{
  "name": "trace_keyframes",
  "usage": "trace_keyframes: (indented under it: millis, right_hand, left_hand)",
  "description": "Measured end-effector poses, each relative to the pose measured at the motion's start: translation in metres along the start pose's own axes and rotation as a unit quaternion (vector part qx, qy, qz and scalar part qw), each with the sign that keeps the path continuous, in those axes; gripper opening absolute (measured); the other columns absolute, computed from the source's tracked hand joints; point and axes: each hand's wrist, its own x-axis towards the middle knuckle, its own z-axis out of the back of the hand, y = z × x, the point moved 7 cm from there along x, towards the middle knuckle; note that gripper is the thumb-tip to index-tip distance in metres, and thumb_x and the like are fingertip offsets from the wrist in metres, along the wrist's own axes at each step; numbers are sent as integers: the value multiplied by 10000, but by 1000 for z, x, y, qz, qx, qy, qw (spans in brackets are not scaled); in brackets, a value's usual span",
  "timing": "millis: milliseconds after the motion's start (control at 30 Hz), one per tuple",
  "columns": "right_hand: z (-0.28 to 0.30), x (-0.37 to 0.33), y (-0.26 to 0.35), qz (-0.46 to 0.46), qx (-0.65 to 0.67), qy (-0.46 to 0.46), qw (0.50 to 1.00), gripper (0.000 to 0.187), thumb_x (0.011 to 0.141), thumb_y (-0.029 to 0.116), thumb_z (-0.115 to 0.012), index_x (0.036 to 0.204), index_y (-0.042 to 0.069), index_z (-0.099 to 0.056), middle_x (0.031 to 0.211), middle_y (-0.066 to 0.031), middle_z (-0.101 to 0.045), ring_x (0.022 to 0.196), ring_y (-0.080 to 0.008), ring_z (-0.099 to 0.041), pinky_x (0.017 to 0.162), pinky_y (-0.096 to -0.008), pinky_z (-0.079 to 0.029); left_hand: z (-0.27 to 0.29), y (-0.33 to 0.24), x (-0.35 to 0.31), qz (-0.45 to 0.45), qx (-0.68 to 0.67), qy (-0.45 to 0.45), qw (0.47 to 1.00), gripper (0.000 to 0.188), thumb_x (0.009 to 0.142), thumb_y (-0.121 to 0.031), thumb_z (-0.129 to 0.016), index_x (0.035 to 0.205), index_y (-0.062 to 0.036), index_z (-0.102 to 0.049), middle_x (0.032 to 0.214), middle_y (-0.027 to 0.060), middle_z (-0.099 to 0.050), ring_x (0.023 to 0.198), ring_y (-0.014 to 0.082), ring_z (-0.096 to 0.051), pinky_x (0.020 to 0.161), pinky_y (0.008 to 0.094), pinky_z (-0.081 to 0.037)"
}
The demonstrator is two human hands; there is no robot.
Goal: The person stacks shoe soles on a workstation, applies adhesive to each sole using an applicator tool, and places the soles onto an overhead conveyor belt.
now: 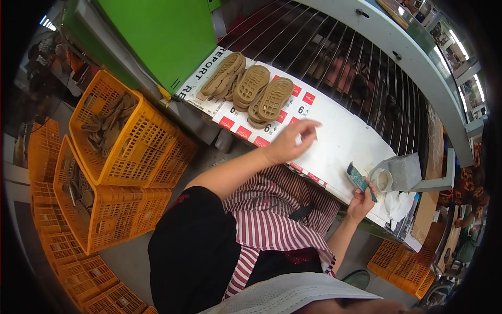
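Note:
My left hand (293,142) hangs over the front of the white work board (334,137), fingers partly bent, a gap between thumb and fingers, nothing in them. Just beyond it lie several tan shoe soles in three stacks: the right stack (277,97), the middle stack (252,86) and the left stack (226,76). At the right end of the board, my right hand (361,203) grips a green flat brush (358,179), its dark tip pointing up and away. Close to that brush stands a small whitish round pot (383,180).
Orange crates (130,152) with soles inside are stacked at my left. Behind the board runs a rack of metal rods (361,78). A green panel (162,36) rises at the back left. A clear plastic box (405,171) and white crumpled material (400,205) lie at the right end.

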Motion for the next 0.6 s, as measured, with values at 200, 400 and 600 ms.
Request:
trace_keyframes:
  millis: [200,400,600]
  right_hand:
    - [2,-4,7,7,16,-18,1000,195,866,45,-502,1043,-35,-512,1080,-233,-573,699,-143,-548,596,-222,-463]
    - [1,-3,5,-10,30,-21,999,183,865,46,-507,1032,-29,-514,1054,-213,-592,661,-131,-546,602,-232,-477]
    - [2,-6,9,-15,46,-16,999,167,856,39,-507,1008,-29,-523,1040,-201,-603,663,-132,-555,607,-231,-483]
  left_hand:
    - [146,-39,33,-61,240,-261,933,263,822,-24,-593,1082,-28,-549,878,49,-586,764,131,-560,700,255,-465]
    - [265,44,14,198,523,-122,820,842,682,-455,-728,1241,89,-412,1204,299,-481,1148,402,-454,981,423,-356]
    - [252,70,19,327,467,-31,821,803,645,-339,-741,1187,158,-418,1097,287,-563,999,319,-590,834,358,-482]
